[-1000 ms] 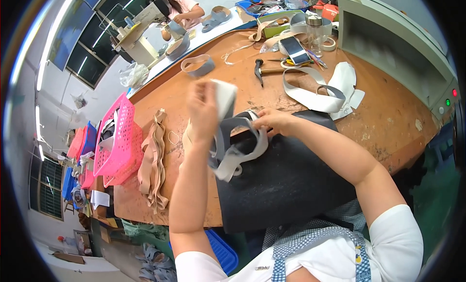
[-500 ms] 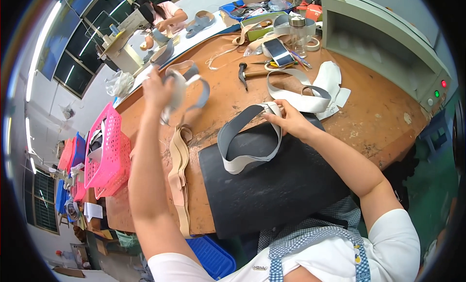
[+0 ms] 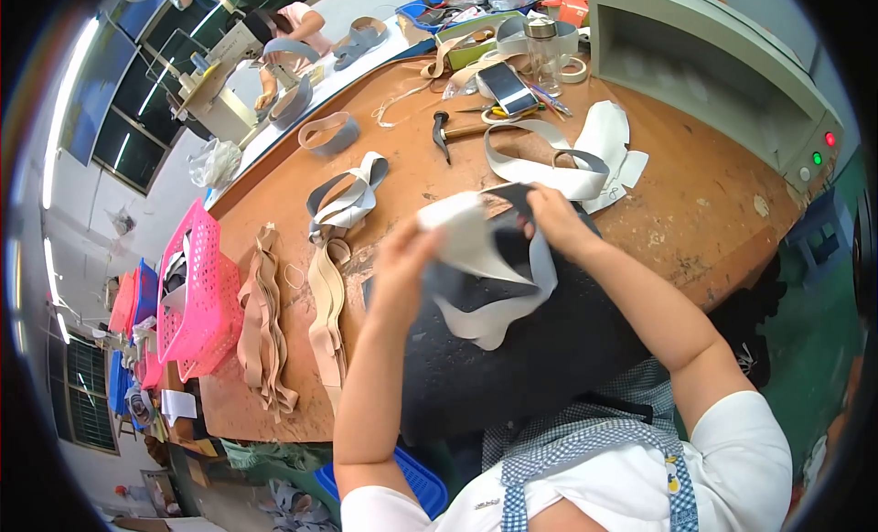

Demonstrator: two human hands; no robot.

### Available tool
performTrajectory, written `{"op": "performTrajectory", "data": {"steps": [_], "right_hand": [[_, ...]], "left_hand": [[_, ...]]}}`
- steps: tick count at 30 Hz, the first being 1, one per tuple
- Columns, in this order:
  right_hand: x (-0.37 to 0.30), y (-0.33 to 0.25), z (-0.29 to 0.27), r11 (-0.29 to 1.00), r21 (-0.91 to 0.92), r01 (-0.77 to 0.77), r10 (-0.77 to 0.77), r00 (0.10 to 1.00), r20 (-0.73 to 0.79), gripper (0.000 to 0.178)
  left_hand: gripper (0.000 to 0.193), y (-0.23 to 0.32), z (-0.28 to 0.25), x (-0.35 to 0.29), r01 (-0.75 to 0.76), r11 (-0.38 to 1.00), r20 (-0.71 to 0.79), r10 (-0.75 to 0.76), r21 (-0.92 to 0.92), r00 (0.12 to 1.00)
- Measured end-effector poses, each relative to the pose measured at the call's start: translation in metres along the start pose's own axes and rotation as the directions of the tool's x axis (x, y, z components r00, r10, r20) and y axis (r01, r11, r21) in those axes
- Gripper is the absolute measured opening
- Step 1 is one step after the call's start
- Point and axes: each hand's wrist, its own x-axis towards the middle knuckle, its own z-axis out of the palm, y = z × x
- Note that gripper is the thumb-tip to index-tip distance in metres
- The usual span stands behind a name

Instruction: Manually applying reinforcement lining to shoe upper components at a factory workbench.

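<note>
Both hands hold a looped strip, white on one face and grey on the other, over a black mat. My left hand is blurred, with its fingers closed on the loop's left side. My right hand pinches the far right part of the same loop. Left of the mat lies a folded bundle of white and grey strips. Nearer me are a stack of cream strips and a stack of pinkish-brown strips. Another white looped strip rests beyond my right hand.
A hammer, a phone, a glass jar and white cut pieces lie at the back. A grey machine stands right, a pink basket left. A co-worker sits beyond the table.
My left hand has let go of the white and grey bundle at the left and come right to the loop. The loop is now spread and twisted between both hands.
</note>
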Motion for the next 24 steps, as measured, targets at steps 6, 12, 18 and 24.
{"op": "performTrajectory", "data": {"steps": [6,12,18,24], "right_hand": [[0.039,0.002,0.012,0.997,-0.053,-0.05,0.047,0.997,-0.053,0.031],[0.105,-0.055,0.059,0.942,0.335,-0.026,0.007,0.998,0.059,0.039],[0.052,-0.07,0.071,0.755,-0.565,0.332,-0.4,0.917,0.005,0.064],[-0.029,-0.038,-0.009,0.772,-0.433,0.465,-0.449,0.882,0.147,0.037]], "left_hand": [[0.034,0.094,-0.121,-0.058,-0.359,0.421,-0.172,0.42,-0.833,0.891],[0.032,0.096,-0.123,-0.058,-0.382,0.77,-0.331,0.233,-0.511,0.914],[0.035,0.064,-0.144,-0.051,-0.134,0.864,-0.327,-0.037,-0.486,0.944],[0.032,0.06,-0.111,-0.036,-0.017,0.886,-0.207,-0.09,-0.463,0.974]]}}
